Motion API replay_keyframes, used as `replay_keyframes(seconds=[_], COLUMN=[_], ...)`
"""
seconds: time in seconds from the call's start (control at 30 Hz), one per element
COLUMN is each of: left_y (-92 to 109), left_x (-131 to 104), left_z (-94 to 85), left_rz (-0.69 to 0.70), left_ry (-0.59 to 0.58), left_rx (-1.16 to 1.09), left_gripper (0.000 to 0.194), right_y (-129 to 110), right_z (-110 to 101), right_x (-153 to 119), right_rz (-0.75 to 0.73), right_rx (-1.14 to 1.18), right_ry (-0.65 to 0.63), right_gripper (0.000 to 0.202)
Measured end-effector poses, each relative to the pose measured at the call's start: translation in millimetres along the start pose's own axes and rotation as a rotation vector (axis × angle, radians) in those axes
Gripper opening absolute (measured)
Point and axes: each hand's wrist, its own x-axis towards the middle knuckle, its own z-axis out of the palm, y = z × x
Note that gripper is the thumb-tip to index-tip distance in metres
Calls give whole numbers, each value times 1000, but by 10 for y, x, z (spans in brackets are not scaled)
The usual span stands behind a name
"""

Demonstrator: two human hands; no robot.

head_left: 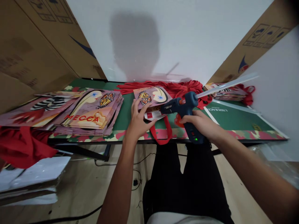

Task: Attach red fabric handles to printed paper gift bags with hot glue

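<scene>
A printed paper bag (153,97) with a butterfly and a painted profile lies in front of me, its mouth towards me and parted. My left hand (139,119) holds it at the left of the mouth, fingers spread over the upper panel and thumb by the lower flap. A red ribbon handle (161,137) loops from the bag over the table edge. My right hand (198,123) is wrapped around a dark blue glue gun (190,107). Its nozzle points left into the bag's mouth; the very tip is hidden. A long translucent glue stick (226,85) sticks out of its back.
Stacked printed bags (93,112) lie on the left of the green table (126,116), with red handles (23,146) hanging over its edge. Red ribbons (187,88) lie along the back. More bags (227,91) are at the right. Cables (116,164) cross the floor.
</scene>
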Motion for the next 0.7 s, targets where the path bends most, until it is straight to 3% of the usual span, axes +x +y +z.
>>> replay_keyframes(seconds=[0.13,0.33,0.6,0.7], left_y=[-18,-19,-5,0], left_x=[-1,0,-3,-2], left_z=[0,4,-6,-14], left_rz=[3,19,21,31], left_ry=[-6,12,4,4], left_rx=[-1,4,9,13], left_gripper=[68,70,70,70], right_y=[-29,-151,-445,-535], right_z=[8,-53,36,1], right_x=[-1,22,127,171], right_rz=[44,-16,-82,-89], right_rx=[-46,-257,-632,-655], right_ry=[-39,-123,-195,-213], right_gripper=[21,18,14,14])
